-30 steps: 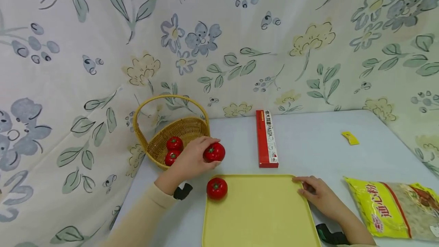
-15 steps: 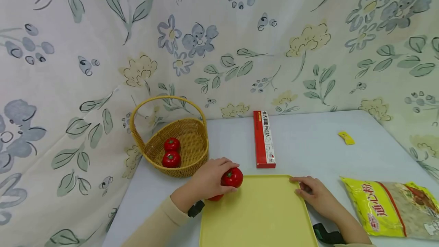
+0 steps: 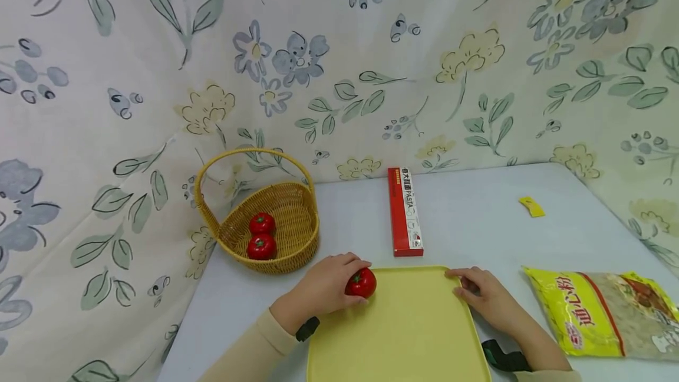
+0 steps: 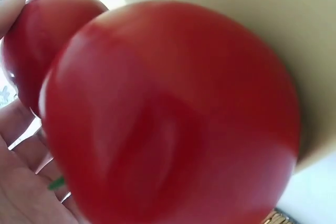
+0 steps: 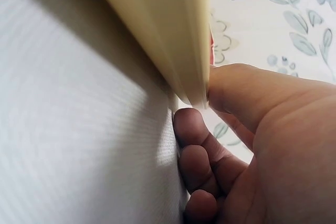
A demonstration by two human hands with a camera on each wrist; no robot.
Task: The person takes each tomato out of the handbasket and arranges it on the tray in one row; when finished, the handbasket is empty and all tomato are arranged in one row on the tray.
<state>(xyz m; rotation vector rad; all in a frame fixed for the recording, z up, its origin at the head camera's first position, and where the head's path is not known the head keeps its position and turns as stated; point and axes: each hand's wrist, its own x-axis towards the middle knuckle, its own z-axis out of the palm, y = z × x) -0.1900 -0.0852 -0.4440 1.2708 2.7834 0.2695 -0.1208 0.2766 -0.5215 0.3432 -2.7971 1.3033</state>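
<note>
- While the left hand (image 3: 329, 285) grasps a red tomato (image 3: 363, 283) at the far left corner of a yellow tray (image 3: 398, 329), the right hand (image 3: 488, 299) pinches its far right corner.
- Beneath spreads a white tabletop (image 3: 467, 211), backed by floral cloth (image 3: 339, 34).
- A second tomato (image 4: 173, 114) on the tray blocks much of the left wrist view.
- Beyond: a wicker basket (image 3: 298, 260) holding two more tomatoes (image 3: 262, 247), a pasta box (image 3: 401, 211), a small yellow packet (image 3: 532, 206), a macaroni bag (image 3: 599, 311) at right.
</note>
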